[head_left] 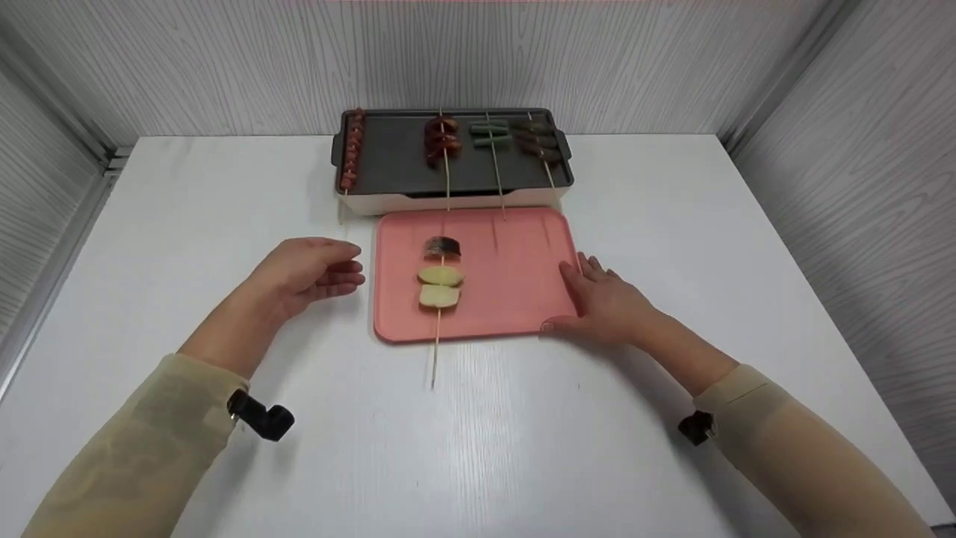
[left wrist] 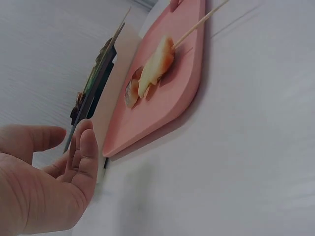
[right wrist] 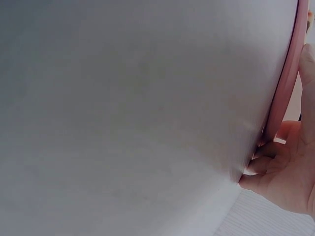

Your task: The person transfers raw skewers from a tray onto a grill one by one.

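A pink tray [head_left: 515, 280] lies on the table below the grill in the head view. My right hand [head_left: 609, 306] grips its right edge, the thumb at the near corner and a finger reaching over the rim. The right wrist view shows several fingers [right wrist: 266, 164] against the tray's rim [right wrist: 285, 91]. On the tray rests a skewer [head_left: 437, 340] with a dark-skinned piece and pale yellowish slices, its stick sticking out past the near edge. Just left of the tray, my left hand [head_left: 310, 273] hovers with loosely curled fingers, holding nothing.
A dark grill plate [head_left: 396, 161] on a pale base stands behind the tray. Across it lie a skewer of small red pieces [head_left: 352, 149], a glossy dark red one [head_left: 442, 138], a green one [head_left: 490, 133] and a dark brownish one [head_left: 538, 142]. Pale wood-grain panels [head_left: 478, 60] enclose the table.
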`<state>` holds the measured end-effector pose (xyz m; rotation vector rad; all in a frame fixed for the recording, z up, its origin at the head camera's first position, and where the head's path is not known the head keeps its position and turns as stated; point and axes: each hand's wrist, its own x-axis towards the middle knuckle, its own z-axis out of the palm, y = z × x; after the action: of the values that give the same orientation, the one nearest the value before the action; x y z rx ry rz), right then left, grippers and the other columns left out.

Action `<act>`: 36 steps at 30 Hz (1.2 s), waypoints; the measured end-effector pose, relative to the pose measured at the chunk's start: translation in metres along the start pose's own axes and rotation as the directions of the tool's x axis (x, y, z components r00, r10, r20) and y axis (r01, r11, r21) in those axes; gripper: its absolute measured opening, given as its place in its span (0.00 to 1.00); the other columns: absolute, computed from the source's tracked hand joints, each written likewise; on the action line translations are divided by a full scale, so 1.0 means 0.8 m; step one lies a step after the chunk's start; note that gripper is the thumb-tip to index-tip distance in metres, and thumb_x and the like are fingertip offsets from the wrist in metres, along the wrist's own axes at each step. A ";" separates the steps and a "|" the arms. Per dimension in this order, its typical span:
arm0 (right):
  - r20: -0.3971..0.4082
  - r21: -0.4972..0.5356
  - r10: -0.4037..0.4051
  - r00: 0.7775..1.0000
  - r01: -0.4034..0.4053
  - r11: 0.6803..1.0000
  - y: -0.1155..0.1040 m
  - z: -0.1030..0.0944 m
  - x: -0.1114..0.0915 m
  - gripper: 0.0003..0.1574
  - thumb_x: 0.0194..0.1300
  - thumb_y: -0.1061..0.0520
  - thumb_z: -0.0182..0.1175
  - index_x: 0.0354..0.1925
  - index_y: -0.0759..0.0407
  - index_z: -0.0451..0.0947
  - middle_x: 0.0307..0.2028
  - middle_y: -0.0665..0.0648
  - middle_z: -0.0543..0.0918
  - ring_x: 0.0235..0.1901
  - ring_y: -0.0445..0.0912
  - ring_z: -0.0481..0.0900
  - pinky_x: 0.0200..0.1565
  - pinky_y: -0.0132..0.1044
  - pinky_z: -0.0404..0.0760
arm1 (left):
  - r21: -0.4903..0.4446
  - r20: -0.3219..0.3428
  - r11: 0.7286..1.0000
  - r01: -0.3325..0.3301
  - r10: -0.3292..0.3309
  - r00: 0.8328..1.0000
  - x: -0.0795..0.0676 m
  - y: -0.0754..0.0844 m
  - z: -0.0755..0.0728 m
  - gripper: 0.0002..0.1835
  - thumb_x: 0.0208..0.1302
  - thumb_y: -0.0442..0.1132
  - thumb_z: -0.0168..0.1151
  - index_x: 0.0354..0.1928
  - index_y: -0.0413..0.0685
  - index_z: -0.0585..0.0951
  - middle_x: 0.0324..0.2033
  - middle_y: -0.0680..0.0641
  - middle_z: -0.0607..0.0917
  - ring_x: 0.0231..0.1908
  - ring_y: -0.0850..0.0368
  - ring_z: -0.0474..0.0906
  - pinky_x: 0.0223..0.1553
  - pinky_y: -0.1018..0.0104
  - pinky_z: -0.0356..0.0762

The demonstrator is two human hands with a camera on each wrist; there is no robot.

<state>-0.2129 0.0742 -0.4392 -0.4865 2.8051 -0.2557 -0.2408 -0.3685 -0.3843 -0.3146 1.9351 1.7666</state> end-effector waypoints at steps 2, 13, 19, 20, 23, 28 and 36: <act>-0.001 -0.003 -0.002 1.000 0.002 1.000 0.000 0.000 0.000 0.72 0.65 0.17 0.57 0.85 0.62 0.48 0.83 0.70 0.49 0.82 0.65 0.46 0.78 0.63 0.55 | 0.004 0.037 1.000 0.002 -0.002 0.999 -0.012 -0.006 0.008 0.28 0.80 0.43 0.60 0.72 0.32 0.71 0.45 0.44 0.84 0.43 0.56 0.88 0.52 0.65 0.87; 0.000 -0.003 0.006 1.000 -0.006 1.000 -0.001 0.001 0.001 0.73 0.64 0.17 0.58 0.85 0.61 0.48 0.83 0.70 0.50 0.82 0.66 0.47 0.78 0.64 0.56 | -0.011 0.231 1.000 0.013 -0.010 0.973 -0.056 -0.047 0.054 0.22 0.78 0.39 0.63 0.64 0.28 0.78 0.45 0.38 0.90 0.43 0.52 0.90 0.50 0.60 0.88; -0.002 -0.007 0.003 1.000 -0.003 1.000 0.000 0.000 0.001 0.73 0.65 0.17 0.58 0.85 0.62 0.49 0.82 0.71 0.50 0.82 0.66 0.47 0.78 0.64 0.55 | 0.023 0.278 0.998 0.059 -0.063 0.959 -0.063 -0.067 0.074 0.19 0.77 0.38 0.64 0.59 0.28 0.81 0.44 0.37 0.90 0.44 0.49 0.91 0.49 0.59 0.89; -0.002 -0.003 0.002 1.000 -0.002 1.000 -0.001 0.000 0.001 0.72 0.65 0.18 0.58 0.85 0.62 0.49 0.82 0.71 0.49 0.82 0.66 0.47 0.78 0.63 0.55 | 0.027 0.285 0.998 0.065 -0.070 0.956 -0.064 -0.069 0.076 0.19 0.76 0.38 0.64 0.59 0.28 0.81 0.44 0.37 0.90 0.44 0.49 0.91 0.49 0.59 0.89; -0.002 0.008 0.001 1.000 -0.001 1.000 -0.002 -0.001 -0.001 0.72 0.65 0.18 0.59 0.85 0.62 0.49 0.82 0.71 0.49 0.82 0.66 0.47 0.78 0.63 0.54 | 0.041 0.295 0.996 0.083 -0.092 0.951 -0.066 -0.074 0.084 0.18 0.75 0.37 0.65 0.58 0.29 0.81 0.44 0.37 0.90 0.44 0.49 0.91 0.48 0.59 0.89; 0.001 0.010 0.004 1.000 -0.004 1.000 -0.002 -0.002 -0.001 0.72 0.65 0.18 0.58 0.85 0.62 0.49 0.83 0.70 0.49 0.82 0.65 0.46 0.78 0.63 0.55 | 0.053 0.303 0.993 0.107 -0.119 0.945 -0.068 -0.080 0.093 0.17 0.75 0.37 0.66 0.57 0.30 0.82 0.45 0.36 0.91 0.43 0.49 0.91 0.47 0.58 0.90; 0.003 0.013 0.003 1.000 -0.003 1.000 -0.002 -0.002 0.000 0.73 0.64 0.17 0.58 0.85 0.61 0.49 0.83 0.70 0.49 0.82 0.65 0.46 0.78 0.63 0.55 | 0.004 0.309 0.988 0.155 -0.149 0.939 -0.064 -0.089 0.103 0.16 0.76 0.35 0.64 0.57 0.30 0.81 0.44 0.37 0.90 0.43 0.49 0.91 0.47 0.58 0.90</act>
<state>-0.2124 0.0730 -0.4376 -0.4799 2.7995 -0.2720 -0.1458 -0.3057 -0.4224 -0.1765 1.6283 1.6269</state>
